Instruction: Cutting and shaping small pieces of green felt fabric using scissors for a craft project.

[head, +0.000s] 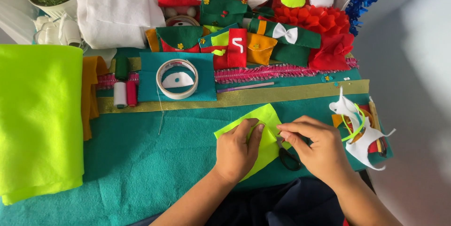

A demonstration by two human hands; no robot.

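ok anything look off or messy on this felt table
Nothing looks damaged or spilled. Only a loose tangle of white and green felt offcuts lies at the table's right edge, beside the right hand. The left hand pins the lime felt piece flat.

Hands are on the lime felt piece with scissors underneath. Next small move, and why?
Probably lift the black-handled scissors with the right hand while the left hand keeps pressing the lime felt piece flat. The right fingertips pinch at the felt's edge just above the scissors, which lie on the teal cloth partly under that hand, not in a cutting grip.
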